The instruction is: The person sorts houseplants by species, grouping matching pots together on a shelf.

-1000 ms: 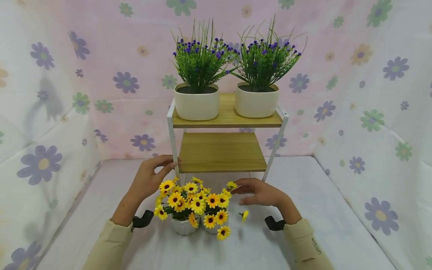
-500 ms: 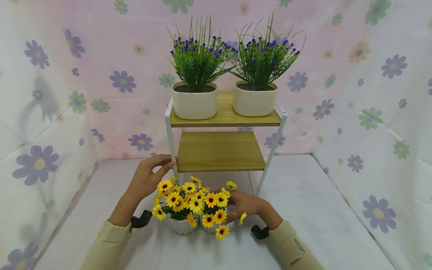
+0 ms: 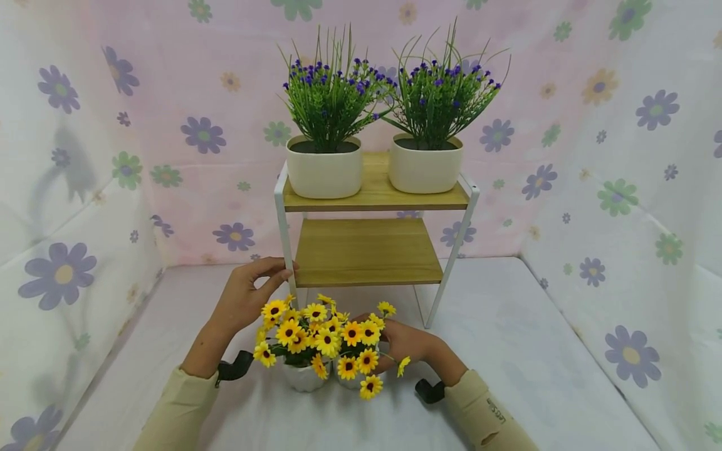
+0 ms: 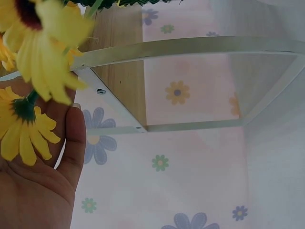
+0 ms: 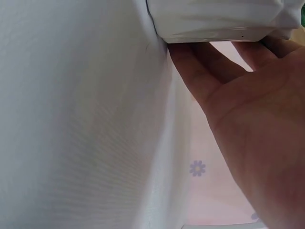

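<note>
Head view first, and we start on the left: our left hand (image 3: 244, 299) is up at the front left leg of the white-framed shelf (image 3: 280, 207), thumb and fingers pinching that leg just below the lower wooden board (image 3: 368, 250). Left wrist view backs this up, with the thumb (image 4: 75, 138) beside the white frame and yellow petals crowding the lens.

Between our two hands sit the sunflower pots (image 3: 324, 341), two small white pots side by side under a mass of yellow blooms, just in front of the shelf and just below the left hand.

Moving right, our right hand (image 3: 407, 342) is tucked against the right-hand pot, partly hidden behind the flowers. Right wrist view shows the fingers (image 5: 209, 67) reaching round the white pot's base (image 5: 219, 21), touching it; we cannot tell how firmly they close.

Above and beyond both hands, two cream pots of purple-flowered greenery (image 3: 376, 103) stand on the top board. A floral cloth (image 3: 592, 188) drapes everything around us.
</note>
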Demonstrator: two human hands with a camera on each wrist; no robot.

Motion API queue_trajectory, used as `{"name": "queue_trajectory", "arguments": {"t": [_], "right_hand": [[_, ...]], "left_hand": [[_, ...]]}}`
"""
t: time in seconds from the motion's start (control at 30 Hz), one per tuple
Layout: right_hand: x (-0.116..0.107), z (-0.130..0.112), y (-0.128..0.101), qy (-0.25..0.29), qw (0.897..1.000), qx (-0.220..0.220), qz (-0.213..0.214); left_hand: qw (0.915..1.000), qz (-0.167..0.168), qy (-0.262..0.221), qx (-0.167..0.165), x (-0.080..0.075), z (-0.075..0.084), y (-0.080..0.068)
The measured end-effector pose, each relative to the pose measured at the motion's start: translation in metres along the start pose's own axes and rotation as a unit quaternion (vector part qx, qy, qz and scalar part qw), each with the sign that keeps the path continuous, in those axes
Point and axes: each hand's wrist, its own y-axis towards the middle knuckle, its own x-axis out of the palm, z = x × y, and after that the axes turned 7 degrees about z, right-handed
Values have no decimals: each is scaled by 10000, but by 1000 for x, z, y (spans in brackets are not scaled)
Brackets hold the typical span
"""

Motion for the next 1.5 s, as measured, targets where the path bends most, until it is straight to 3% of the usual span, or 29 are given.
{"name": "queue_trajectory", "arguments": {"t": [0.87,1.5], "right_hand": [[-11,-8,-6,-195,9994,-267,-30],[-32,-31,-21,-271,9965,-617,501]], "left_hand": [[10000,-10,-25,-59,0,-2,1],[10000,-11,-43,-58,0,-1,1]]}}
